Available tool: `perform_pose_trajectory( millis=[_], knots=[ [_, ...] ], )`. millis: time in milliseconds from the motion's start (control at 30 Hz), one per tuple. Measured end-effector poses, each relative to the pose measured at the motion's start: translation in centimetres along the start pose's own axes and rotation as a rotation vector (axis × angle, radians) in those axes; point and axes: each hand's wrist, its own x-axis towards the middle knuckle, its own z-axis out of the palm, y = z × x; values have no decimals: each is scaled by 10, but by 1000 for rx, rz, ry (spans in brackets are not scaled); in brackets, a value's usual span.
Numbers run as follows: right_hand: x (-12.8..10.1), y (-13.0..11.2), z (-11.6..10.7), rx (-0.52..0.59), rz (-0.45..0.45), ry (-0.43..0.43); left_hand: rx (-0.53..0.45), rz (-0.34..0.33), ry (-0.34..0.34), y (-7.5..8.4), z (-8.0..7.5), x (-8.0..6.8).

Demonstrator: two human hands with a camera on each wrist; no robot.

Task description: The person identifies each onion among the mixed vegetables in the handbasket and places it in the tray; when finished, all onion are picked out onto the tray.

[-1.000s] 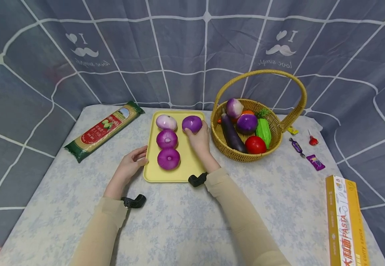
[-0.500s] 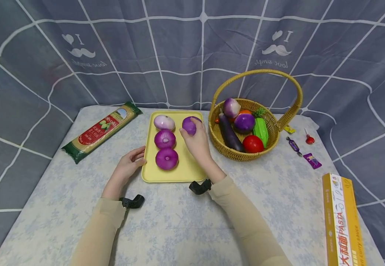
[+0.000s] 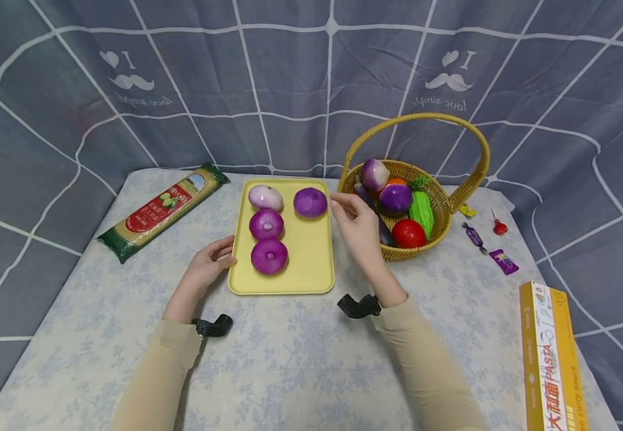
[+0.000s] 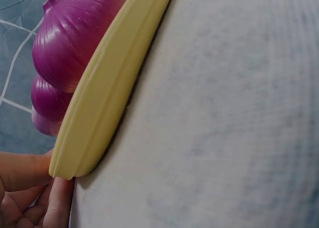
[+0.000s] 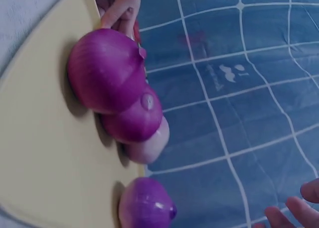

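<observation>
On a yellow tray stand two red onions and a pale purple-white onion in a column on the left. A smooth purple onion-like vegetable sits at the tray's upper right. My left hand holds the tray's left rim; in the left wrist view its thumb touches the rim, a finger below. My right hand hovers over the gap between tray and basket, fingers loosely bent, holding nothing. In the right wrist view only its fingertips show.
A wicker basket with a tall handle stands right of the tray, holding an eggplant, a tomato and other vegetables. Far right lie small candies and a pasta box. A pasta packet lies left. A curtain hangs behind.
My right hand has let go of the smooth purple vegetable, leaving it on the tray, and moved right, towards the basket. My left hand stays at the tray's rim.
</observation>
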Motion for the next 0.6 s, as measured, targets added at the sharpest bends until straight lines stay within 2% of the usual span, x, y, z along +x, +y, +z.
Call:
perform_pose_trajectory(
  millis=[333, 600],
  knots=[
    [10, 18, -49, -97, 32, 21, 2, 3, 8, 0, 1, -1],
    [28, 38, -94, -171, 135, -29, 1, 8, 7, 2, 0, -2]
  ],
)
